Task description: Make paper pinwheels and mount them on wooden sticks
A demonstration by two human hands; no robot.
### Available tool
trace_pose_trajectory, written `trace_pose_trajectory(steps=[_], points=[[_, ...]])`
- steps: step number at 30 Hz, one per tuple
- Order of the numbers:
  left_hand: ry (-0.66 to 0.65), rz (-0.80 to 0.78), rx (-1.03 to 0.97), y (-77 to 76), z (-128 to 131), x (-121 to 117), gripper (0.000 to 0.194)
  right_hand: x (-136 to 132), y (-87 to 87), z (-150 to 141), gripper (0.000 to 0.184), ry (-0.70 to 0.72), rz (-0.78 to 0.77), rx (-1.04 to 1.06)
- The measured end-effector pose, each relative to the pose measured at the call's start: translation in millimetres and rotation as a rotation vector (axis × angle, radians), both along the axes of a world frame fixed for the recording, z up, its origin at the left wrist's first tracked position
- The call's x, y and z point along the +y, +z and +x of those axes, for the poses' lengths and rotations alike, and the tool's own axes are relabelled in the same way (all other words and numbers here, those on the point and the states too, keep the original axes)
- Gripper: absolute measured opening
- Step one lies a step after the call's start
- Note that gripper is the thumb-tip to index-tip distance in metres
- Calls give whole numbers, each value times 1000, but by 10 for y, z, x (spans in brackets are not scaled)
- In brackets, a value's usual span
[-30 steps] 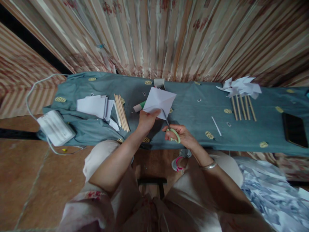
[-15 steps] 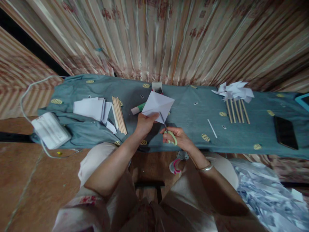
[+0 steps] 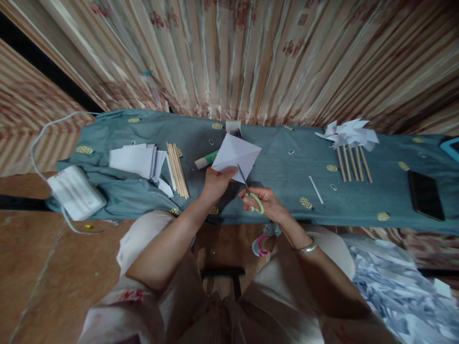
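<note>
A square sheet of white paper [image 3: 238, 152] with diagonal crease lines is pinched at its lower left edge by my left hand [image 3: 218, 182]. My right hand [image 3: 266, 202] grips a pair of scissors [image 3: 256, 203] with pale green handles. Their blades lie at the paper's lower corner, pointing up toward its middle. Behind the paper sits a small open box [image 3: 234, 127] with dark bits inside, partly covered by the sheet. A green and white glue stick [image 3: 206, 160] lies just left of the paper.
On the cloth-covered table [image 3: 272, 167] at left are stacked white papers [image 3: 132, 161], wooden sticks [image 3: 178, 172] and a white power box [image 3: 76, 192]. To the right lie a paper strip [image 3: 316, 189], paper pinwheels [image 3: 353, 134] on sticks and a phone [image 3: 425, 195]. A bag of paper scraps [image 3: 405, 286] stands lower right.
The hands, paper and scissors are almost where they were. The whole view has shifted very slightly, and the paper sits a touch further right.
</note>
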State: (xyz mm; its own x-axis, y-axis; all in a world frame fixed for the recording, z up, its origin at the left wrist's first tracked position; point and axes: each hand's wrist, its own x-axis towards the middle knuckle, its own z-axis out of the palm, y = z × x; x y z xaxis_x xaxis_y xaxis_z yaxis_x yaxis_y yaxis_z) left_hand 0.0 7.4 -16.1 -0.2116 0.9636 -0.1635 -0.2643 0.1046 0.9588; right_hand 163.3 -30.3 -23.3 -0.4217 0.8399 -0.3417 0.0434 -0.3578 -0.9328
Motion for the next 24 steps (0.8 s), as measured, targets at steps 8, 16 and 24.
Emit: trace_pose_trajectory(steps=[8, 16, 24], points=[[-11, -7, -9, -16, -4, -12, 24, 2, 11, -15, 50, -17, -17, 0], [-7, -16, 25, -53, 0, -2, 21, 5, 7, -10, 48, -5, 10, 5], [-21, -4, 22, -95, 0, -1, 21, 8, -1, -6, 49, -15, 8, -7]])
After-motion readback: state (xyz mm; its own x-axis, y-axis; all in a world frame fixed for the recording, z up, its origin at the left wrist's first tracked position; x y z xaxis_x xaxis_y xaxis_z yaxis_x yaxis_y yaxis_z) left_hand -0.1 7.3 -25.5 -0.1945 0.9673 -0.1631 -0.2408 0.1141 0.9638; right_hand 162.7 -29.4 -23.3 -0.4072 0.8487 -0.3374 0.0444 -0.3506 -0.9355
